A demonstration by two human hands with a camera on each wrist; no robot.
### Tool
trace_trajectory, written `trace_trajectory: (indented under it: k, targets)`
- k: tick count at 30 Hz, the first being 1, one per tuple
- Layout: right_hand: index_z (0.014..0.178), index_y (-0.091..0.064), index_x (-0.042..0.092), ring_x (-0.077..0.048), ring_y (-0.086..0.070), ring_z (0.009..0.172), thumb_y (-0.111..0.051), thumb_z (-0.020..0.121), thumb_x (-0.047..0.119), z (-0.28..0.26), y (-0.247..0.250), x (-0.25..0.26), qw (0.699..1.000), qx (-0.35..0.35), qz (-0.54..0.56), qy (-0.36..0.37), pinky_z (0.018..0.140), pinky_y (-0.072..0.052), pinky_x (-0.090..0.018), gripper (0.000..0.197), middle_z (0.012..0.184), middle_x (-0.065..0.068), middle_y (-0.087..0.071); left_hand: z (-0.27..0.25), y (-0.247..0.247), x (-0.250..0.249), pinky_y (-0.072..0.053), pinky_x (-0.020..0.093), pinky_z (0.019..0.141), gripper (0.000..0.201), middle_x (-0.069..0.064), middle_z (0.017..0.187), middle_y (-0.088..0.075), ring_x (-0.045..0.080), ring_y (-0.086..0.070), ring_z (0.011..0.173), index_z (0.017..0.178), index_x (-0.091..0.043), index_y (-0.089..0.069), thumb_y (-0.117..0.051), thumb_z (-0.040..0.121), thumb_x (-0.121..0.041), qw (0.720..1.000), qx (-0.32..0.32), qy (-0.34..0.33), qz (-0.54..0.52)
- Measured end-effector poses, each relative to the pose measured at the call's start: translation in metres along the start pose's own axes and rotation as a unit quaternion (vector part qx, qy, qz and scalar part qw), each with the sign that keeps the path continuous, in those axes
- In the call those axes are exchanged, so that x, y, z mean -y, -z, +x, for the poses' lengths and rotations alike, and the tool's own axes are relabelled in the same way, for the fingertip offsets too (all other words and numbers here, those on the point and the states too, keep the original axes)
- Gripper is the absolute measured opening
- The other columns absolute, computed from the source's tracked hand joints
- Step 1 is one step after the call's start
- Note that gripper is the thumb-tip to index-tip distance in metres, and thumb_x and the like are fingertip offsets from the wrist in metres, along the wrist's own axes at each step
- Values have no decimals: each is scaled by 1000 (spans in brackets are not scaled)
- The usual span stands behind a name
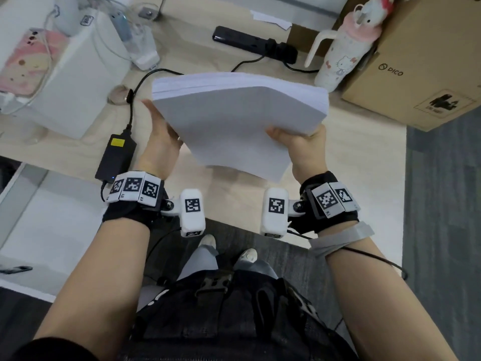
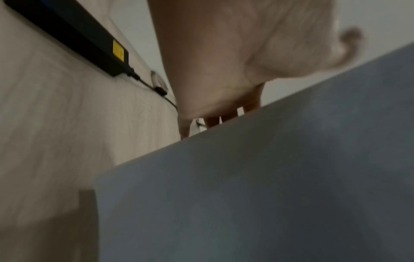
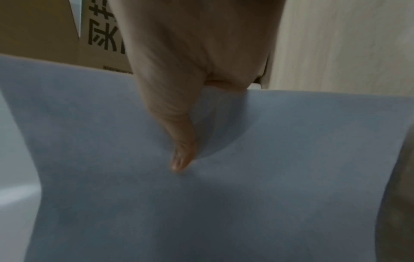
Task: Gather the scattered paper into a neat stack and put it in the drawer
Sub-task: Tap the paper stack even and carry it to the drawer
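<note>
The left hand [image 1: 162, 136] cups the left edge of the stack [image 1: 234, 121], palm against the side and fingers under it, while the right hand [image 1: 302, 144] pinches the near right corner, thumb pressed on the top sheet. The stack hangs between the two hands, lifted off the worktop [image 1: 234, 196] and bowed, its far edge fanned into uneven layers. That uneven edge is the risk: if either hand eases, I judge loose sheets could slide out and scatter. The drawer [image 1: 49, 220] sits open below and left of the left hand; swinging across could brush the charger [image 1: 114, 157] just left of that wrist, or catch the drawer's rim.
</note>
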State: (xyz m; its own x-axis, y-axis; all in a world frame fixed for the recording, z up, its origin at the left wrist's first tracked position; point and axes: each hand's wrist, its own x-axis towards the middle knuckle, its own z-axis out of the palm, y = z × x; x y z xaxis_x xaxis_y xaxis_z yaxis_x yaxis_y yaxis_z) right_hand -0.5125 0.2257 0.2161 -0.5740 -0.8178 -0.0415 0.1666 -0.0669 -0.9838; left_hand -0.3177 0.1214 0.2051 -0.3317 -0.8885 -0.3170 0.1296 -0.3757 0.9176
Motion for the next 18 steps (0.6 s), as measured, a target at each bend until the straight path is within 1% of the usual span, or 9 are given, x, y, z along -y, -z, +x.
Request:
trace_trajectory:
  k: [2, 3, 5, 7, 9, 11, 13, 15, 18]
  targets:
    - [54, -71, 17, -5, -61, 61, -70, 70, -18, 4, -6, 5, 1000, -6, 26, -10, 61, -50, -23, 38, 62, 8, -68, -2, 13, -1, -44, 14, 86, 54, -17, 104, -65, -4, -59, 99, 105, -47, -67, -14, 105, -35, 998, 27, -19, 50]
    - [56, -70, 15, -6, -62, 62, -69, 70, -18, 5, -9, 7, 999, -9, 41, -18, 61, -51, -23, 36, 63, 7, -68, -3, 18, -3, -47, 19, 83, 47, -24, 89, -65, -7, -59, 89, 93, -50, -67, -23, 101, -40, 995, 29, -31, 93]
    - [69, -70, 10, -10, -65, 68, -71, 71, -15, 8, -16, 9, 997, -7, 62, -37, 65, -52, -24, 25, 70, 3, -70, -8, 34, 2, -48, 26, 77, 26, -22, 86, -67, -2, -60, 83, 92, -39, -65, -42, 95, -52, 984, 37, -53, 167]
    - [75, -68, 8, -12, -67, 71, -71, 72, -13, 11, -25, 8, 995, -9, 74, -66, 66, -53, -25, 21, 73, 1, -71, -14, 51, 9, -51, 31, 75, 50, -13, 89, -68, 7, -61, 83, 91, -36, -65, -52, 70, -80, 980, 22, -56, 191]
    - [76, -68, 7, -13, -67, 70, -71, 73, -13, 12, -32, 6, 993, -5, 76, -92, 66, -54, -26, 20, 73, 1, -71, -26, 58, 10, -52, 19, 68, 65, -18, 84, -69, -1, -63, 78, 86, -37, -66, -51, 51, -89, 979, 14, -59, 194]
    - [78, -68, 5, -13, -68, 70, -70, 74, -12, 12, -40, 2, 990, 8, 80, -112, 66, -54, -26, 18, 72, 1, -72, -37, 65, 14, -47, 8, 66, 83, -21, 87, -70, -8, -63, 79, 99, -29, -63, -51, 47, -92, 981, 6, -66, 180]
    - [80, -68, 4, -13, -68, 70, -69, 74, -13, 11, -49, -2, 987, 17, 88, -133, 65, -54, -25, 18, 72, 1, -72, -45, 74, 18, -50, 12, 75, 98, -16, 95, -70, -5, -64, 88, 111, -20, -59, -61, 42, -91, 984, -10, -58, 167]
    - [81, -68, 4, -14, -69, 69, -69, 74, -13, 10, -58, -8, 984, 24, 87, -153, 65, -55, -25, 18, 73, 0, -72, -52, 85, 22, -53, 23, 86, 90, -13, 102, -71, 4, -65, 98, 114, -19, -58, -79, 45, -72, 989, -27, -24, 145]
    - [79, -67, 6, -12, -68, 66, -69, 75, -13, 7, -73, -14, 981, 51, 69, -172, 62, -54, -24, 19, 70, 1, -72, -59, 93, 27, -52, 27, 87, 69, -9, 108, -71, 11, -66, 104, 109, -25, -63, -90, 48, -46, 989, -84, 5, 124]
